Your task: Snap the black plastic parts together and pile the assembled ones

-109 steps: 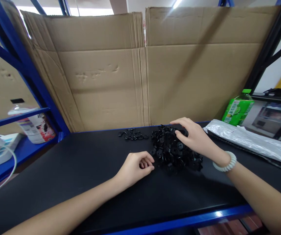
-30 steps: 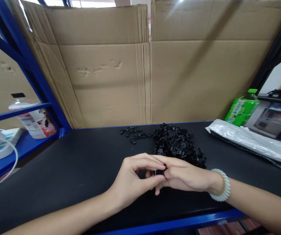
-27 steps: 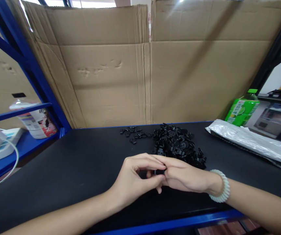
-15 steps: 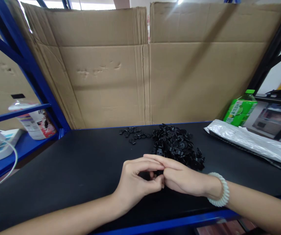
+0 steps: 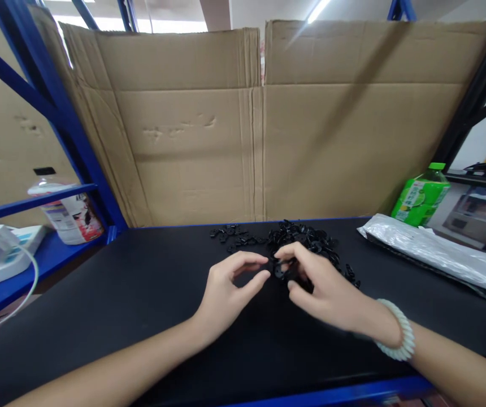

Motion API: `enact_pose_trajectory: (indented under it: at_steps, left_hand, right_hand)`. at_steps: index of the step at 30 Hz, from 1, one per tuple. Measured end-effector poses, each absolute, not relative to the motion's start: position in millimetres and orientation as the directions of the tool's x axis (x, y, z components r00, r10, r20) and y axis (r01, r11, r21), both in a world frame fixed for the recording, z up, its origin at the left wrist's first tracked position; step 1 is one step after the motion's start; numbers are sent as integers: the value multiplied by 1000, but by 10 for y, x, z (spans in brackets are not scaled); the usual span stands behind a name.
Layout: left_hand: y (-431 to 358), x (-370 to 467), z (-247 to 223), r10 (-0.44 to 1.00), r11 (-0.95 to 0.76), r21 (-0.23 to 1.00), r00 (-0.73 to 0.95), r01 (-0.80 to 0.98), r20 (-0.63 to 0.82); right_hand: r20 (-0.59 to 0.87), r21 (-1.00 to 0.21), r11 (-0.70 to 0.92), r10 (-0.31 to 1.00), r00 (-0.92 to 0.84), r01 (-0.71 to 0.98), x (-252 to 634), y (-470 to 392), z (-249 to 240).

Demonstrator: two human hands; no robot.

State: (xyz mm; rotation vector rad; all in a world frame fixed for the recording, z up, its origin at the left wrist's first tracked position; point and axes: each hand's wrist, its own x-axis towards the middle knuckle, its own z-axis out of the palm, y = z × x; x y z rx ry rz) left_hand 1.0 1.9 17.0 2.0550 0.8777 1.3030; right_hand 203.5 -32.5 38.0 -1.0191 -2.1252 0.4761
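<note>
A heap of small black plastic parts (image 5: 306, 237) lies near the back of the black table. My left hand (image 5: 234, 285) is just left of the heap, its thumb and fingers apart with nothing visible between them. At the heap's front edge is my right hand (image 5: 321, 282), fingers curved and thumb spread, black parts showing behind and between them. The two hands do not touch. A looser scatter of black parts (image 5: 232, 233) lies left of the heap.
Cardboard (image 5: 192, 141) stands along the table's back edge. On the right lie a silvery plastic package (image 5: 438, 254) and a green bottle (image 5: 421, 195). A power strip (image 5: 9, 254) and a large bottle (image 5: 71, 217) sit on the blue shelf at left.
My hands have come apart from each other. The right hand has opened and moved slightly right, and the left hand's fingers now point up beside the heap. The view has tilted slightly up.
</note>
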Motion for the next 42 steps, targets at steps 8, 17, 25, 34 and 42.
enact_pose_trajectory:
  at_steps: [8,17,25,34,42]
  left_hand:
    - [598,-315,-34,747,-588,271,383,762,543]
    - [639,-348,-11,798,-570,364,391,737,458]
    - [583,-284,30,831,-554,585,348,592,435]
    - [-28,-35,278,739,-581,812,382,-54,555]
    - [-243,38,277,690,-590,803,468,-79,553]
  right_hand:
    - [647,-153,558,680,-344,815,2365,-19,427]
    - [479,-583,625,780,-402,518,2055,-420,440]
    - [-76,-948,124,808,-585,293,1853,-488,250]
    - [-13,-991,-82,850,-526,-109,1922,-426,263]
    - [80,-976,-77,739,-669,-202,1886,-467,211]
